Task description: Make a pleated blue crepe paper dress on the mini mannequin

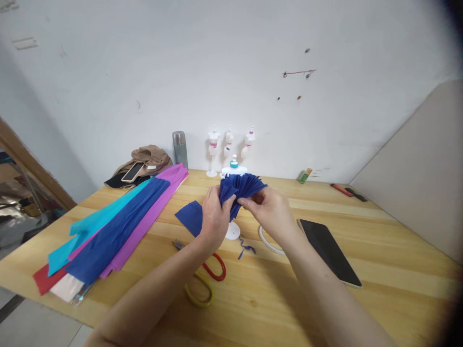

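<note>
Between my hands is a pleated dark blue sheet of crepe paper (238, 188), its folds fanned out at the top. My left hand (216, 212) pinches its left side, thumb on the near face. From the right, my right hand (269, 207) grips the folds between thumb and fingers. Directly behind the paper stands a small white mannequin (234, 170) with a teal band at the neck; its round base (232, 231) shows below, and its middle is hidden. A flat blue paper piece (191, 218) lies left of my left hand. Blue scraps (246, 248) lie near the base.
Scissors (211, 289) with red and yellow handles lie under my left forearm. A white tape roll (269, 241) and a tablet (329, 250) are at right. Coloured paper sheets (119, 226) cover the left side. Several mannequins (213, 149) and a flask (180, 149) stand by the wall.
</note>
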Demonstrator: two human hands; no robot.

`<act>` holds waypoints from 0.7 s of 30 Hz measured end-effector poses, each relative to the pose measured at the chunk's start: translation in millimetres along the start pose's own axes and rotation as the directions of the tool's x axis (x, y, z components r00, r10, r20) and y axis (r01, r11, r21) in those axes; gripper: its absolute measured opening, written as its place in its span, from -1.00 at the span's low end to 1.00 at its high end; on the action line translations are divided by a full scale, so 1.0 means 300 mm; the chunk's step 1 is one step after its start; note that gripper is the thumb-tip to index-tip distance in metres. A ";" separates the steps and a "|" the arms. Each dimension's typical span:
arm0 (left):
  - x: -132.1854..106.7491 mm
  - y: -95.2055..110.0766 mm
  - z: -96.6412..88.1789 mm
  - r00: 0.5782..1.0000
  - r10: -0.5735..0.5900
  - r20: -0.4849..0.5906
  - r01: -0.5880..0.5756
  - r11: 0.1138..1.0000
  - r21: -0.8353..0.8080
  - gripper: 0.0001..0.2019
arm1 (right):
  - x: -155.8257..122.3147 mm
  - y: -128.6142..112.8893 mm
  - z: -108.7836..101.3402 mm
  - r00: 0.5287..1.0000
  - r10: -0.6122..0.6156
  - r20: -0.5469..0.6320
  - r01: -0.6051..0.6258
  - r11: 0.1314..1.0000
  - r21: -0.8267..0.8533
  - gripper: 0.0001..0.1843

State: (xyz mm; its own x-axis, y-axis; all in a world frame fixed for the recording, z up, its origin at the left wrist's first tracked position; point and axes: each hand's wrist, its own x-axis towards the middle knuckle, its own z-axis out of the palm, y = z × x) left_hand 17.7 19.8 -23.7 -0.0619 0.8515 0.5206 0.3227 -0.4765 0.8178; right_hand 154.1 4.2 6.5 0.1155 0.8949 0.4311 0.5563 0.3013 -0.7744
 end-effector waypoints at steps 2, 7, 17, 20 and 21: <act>-0.001 -0.001 0.001 1.000 0.004 0.000 -0.004 1.000 0.004 -0.85 | 0.001 0.001 -0.001 1.000 0.002 0.003 -0.002 1.000 0.009 -0.88; -0.002 -0.004 0.001 1.000 0.019 -0.006 -0.019 1.000 0.023 -0.86 | 0.004 -0.002 -0.004 1.000 -0.001 0.014 0.001 1.000 0.001 -0.88; -0.005 0.005 -0.006 0.999 -0.032 0.000 0.032 0.999 -0.018 -0.85 | 0.010 0.018 0.009 1.000 -0.003 -0.023 0.004 0.999 0.051 -0.86; -0.006 0.002 -0.005 0.999 -0.038 0.000 0.038 0.999 -0.028 -0.85 | 0.012 0.030 0.014 0.999 -0.014 -0.030 0.016 0.997 0.073 -0.86; -0.006 0.001 -0.005 0.999 -0.039 0.000 0.039 0.999 -0.028 -0.85 | 0.012 0.032 0.015 0.999 -0.016 -0.032 0.018 0.997 0.080 -0.86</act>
State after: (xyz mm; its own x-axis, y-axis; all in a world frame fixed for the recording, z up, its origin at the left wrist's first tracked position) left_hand 16.6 17.8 -24.1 -0.0739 0.8694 0.4886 0.2940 -0.4492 0.8437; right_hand 156.1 11.8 -1.4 0.1328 0.8792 0.4575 0.4909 0.3427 -0.8010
